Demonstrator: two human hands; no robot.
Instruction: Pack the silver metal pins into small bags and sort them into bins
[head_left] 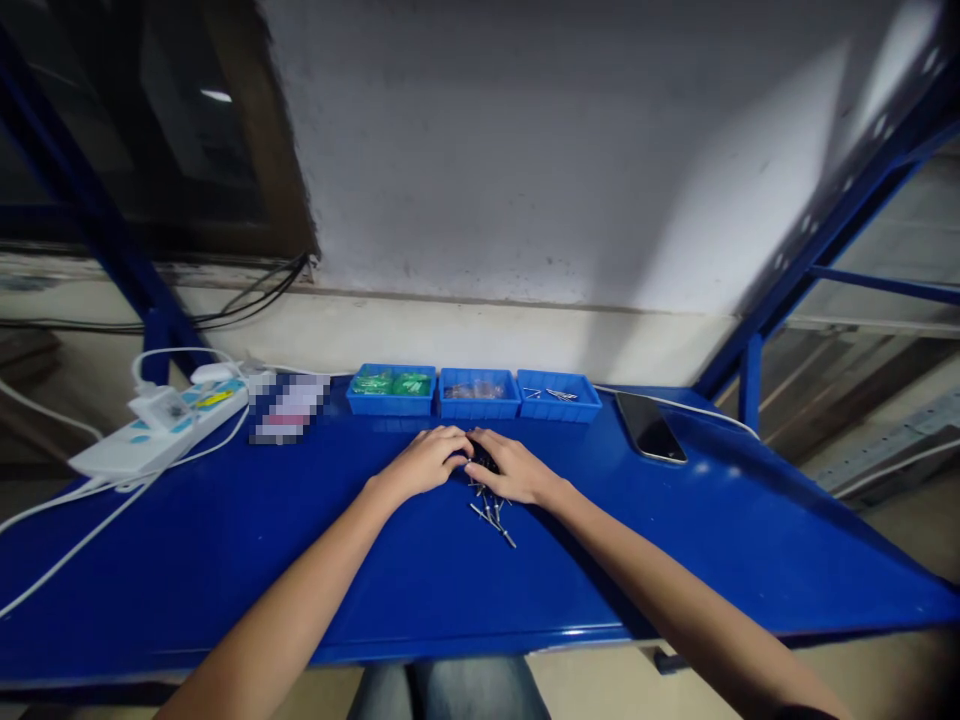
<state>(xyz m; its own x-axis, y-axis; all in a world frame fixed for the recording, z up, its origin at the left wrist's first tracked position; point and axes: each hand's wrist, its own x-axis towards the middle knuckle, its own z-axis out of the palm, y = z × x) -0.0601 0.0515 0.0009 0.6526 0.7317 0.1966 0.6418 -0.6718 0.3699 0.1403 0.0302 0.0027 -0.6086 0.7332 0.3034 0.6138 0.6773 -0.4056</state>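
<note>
Steel pins or rivets point(491, 512) are lying in a loose heap on the blue table point(225, 540), and both hands are working right above them. The left hand point(426, 462) is curling its fingers inward toward a small dark part point(484, 461), and the right hand point(510, 468) is meeting it from the 3 o'clock side, fingertips bent onto the same piece. Both hands are pinching or steadying it between them (how firmly is hidden by the fingers), probably because the part is too small to manage with one hand. The heap is sitting just at 6 o'clock of the hands, within easy fingertip reach.

At 12 o'clock, three blue trays are standing in a row along the table's far edge: the left tray point(391, 392) is holding green pieces, the middle tray point(479, 394) reddish-brown ones, the right tray point(559, 396) a few thin metal bits, seemingly sorted by kind. A phone point(649, 427) is lying face up at 2 o'clock, with a cable running off behind it. A white power strip point(161, 425) is resting at 10 o'clock, its cords trailing off the table's left side.
</note>
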